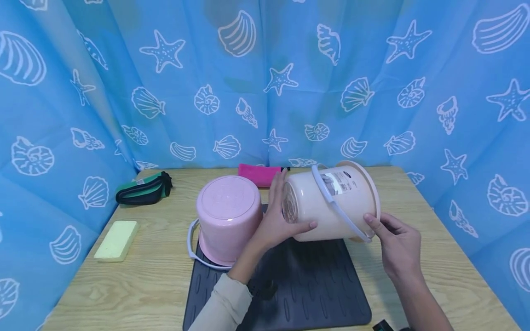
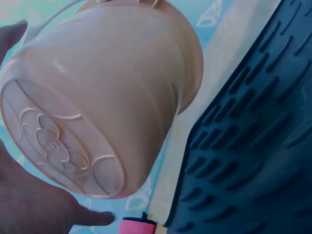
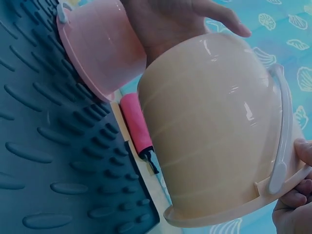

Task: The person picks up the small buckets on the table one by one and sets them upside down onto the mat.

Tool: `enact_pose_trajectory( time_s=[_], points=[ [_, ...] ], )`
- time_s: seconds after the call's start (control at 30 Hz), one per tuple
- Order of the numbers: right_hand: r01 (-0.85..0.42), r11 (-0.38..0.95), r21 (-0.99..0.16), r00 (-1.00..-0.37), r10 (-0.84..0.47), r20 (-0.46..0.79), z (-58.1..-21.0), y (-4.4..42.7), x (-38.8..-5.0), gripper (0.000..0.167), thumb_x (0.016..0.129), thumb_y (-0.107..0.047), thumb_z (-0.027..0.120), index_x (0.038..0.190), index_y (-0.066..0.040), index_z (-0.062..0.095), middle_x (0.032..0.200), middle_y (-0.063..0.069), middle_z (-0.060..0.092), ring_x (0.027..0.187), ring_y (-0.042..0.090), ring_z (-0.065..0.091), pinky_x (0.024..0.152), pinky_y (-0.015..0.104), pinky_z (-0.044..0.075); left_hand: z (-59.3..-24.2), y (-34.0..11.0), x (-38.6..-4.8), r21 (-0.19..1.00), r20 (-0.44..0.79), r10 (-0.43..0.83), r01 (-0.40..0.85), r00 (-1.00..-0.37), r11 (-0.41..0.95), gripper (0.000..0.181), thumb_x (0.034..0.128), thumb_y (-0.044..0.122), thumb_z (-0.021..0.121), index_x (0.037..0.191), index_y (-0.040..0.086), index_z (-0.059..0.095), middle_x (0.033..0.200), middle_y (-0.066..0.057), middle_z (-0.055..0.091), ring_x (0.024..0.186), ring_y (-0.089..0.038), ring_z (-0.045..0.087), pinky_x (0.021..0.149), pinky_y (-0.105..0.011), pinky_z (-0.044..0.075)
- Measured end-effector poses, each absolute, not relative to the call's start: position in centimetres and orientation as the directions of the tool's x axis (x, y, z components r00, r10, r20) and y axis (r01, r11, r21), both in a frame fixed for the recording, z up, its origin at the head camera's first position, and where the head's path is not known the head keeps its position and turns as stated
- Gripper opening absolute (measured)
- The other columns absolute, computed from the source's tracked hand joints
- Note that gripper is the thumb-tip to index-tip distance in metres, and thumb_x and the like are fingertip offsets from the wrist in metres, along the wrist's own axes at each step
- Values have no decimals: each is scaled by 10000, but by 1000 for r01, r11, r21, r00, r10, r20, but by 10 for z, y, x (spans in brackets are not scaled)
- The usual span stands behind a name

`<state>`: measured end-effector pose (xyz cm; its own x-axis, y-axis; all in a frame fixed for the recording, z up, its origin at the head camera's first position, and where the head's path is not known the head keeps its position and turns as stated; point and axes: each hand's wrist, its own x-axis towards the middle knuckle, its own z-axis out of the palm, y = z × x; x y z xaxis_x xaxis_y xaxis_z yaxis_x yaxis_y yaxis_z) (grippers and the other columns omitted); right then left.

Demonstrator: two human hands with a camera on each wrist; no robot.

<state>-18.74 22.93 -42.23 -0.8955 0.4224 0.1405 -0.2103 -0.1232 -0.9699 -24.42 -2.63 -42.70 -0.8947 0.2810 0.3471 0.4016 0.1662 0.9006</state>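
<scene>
Your off-white cloth sleeve (image 1: 225, 301) is spanning a ribbed black mat (image 1: 331, 294); your right hand (image 1: 400, 248) is gripping a cream plastic bucket (image 1: 352, 200) midair by its rim (leaning sideways), your straight-fingered left hand (image 1: 279, 225) flanking its base.

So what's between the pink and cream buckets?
The person's left grip, between the pink bucket and the cream bucket in the head view; right wrist view agrees.

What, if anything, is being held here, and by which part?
A glossy cream plastic bucket, gripped at its rim by the right hand. The left hand is at its base; whether it touches is unclear.
</scene>
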Motion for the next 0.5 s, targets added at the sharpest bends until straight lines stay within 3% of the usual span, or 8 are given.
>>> enact_pose_trajectory(
  time_s=[0.13,0.4,0.5],
  points=[
    [-212,-145,-966,-900,413,136,-425,229,-188,247,842,-10,791,1058,96,731,923,55,743,926,158,685,817,209,550,-425,-26,-250,905,323,324,391,-889,169,1191,686,410,859,1543,545,43,1639,143,-70,1500,-178,28,1095,-637,292],
    [-204,-206,-957,-921,373,116,-431,231,-189,241,864,-26,773,1074,84,731,952,47,740,968,134,682,862,214,533,-418,-25,-253,880,333,338,419,-880,226,1113,694,466,851,1577,410,176,1586,152,116,1424,-173,198,1046,-557,395],
    [-184,-230,-956,-930,357,93,-434,233,-189,235,869,-49,774,1079,52,742,979,29,739,995,113,683,876,213,524,-410,-23,-255,854,349,332,444,-876,273,1080,686,489,855,1558,419,222,1559,133,172,1377,-159,267,1016,-515,438]
  ],
)
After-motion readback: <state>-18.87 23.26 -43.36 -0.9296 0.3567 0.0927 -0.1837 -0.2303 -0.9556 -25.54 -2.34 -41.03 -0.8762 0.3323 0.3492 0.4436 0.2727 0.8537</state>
